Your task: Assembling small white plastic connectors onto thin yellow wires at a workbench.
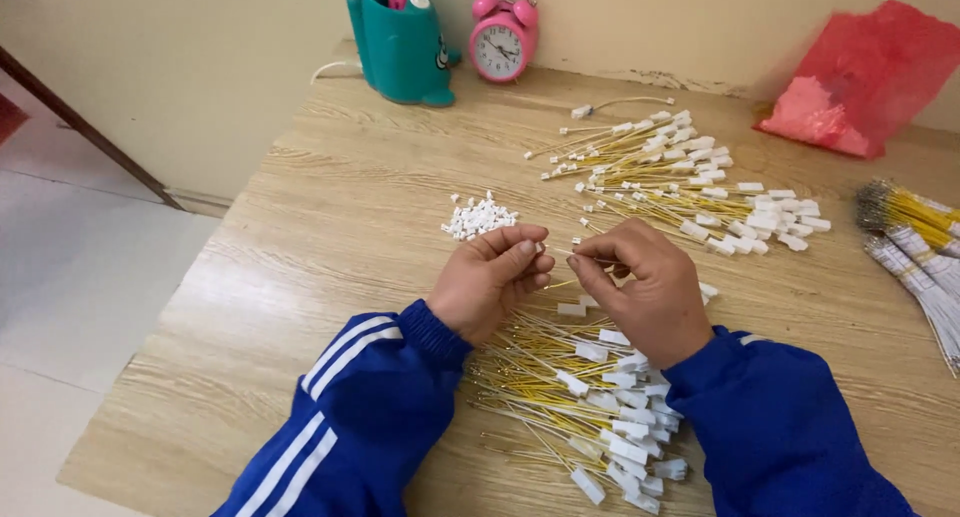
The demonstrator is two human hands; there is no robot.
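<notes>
Both hands pinch one thin wire mid-surface, above the near pile.

Left hand (490, 282) and right hand (645, 287) each close fingertips on the wire (562, 252). Risks: a slipping pinch drops it into the pile (585, 397); a sleeve sweeps the small white connectors (480, 218) toward the left edge.

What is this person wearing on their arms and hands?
Both arms are in bright blue jacket sleeves with ribbed cuffs. The left sleeve carries white stripes running along it; the right sleeve looks plain blue. The left hand and right hand are bare, with no gloves.
</notes>
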